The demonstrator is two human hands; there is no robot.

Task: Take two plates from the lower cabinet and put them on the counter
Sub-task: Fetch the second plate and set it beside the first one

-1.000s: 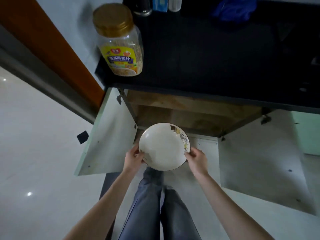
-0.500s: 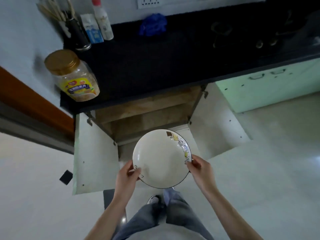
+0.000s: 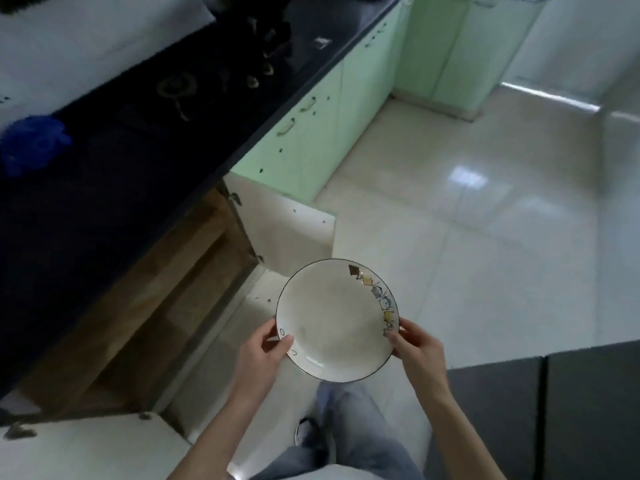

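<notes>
Left hand [image 3: 263, 348]: we note the thumb laid over the near-left rim of the plate [image 3: 332, 317] and the fingers tucked beneath, pinching the edge. Right hand [image 3: 417, 348]: thumb on the rim at the lower end of the painted band, fingers curled under the opposite edge. Both hands carry it together.

Plate: white, round, thin dark edge line, a row of small coloured motifs along its right rim, face up and roughly level. We see one plate face; we cannot tell whether another sits under it. It is held in the air over the pale tiled floor [image 3: 485, 254], in front of the open lower cabinet [image 3: 156, 306] and well apart from the black counter [image 3: 121, 168].

Below the plate: jeans [image 3: 353, 427] and one shoe [image 3: 306, 434].

The cabinet shows a wooden interior. Its white right door [image 3: 287, 233] stands swung out just beyond the plate; the left door [image 3: 86, 445] lies open at lower left.

On the counter at far left is a crumpled blue thing [image 3: 33, 145], too blurred to name. Farther along are pale green cabinet fronts [image 3: 329, 109] with handles. At lower right there is a dark grey panelled surface [image 3: 554, 410].
</notes>
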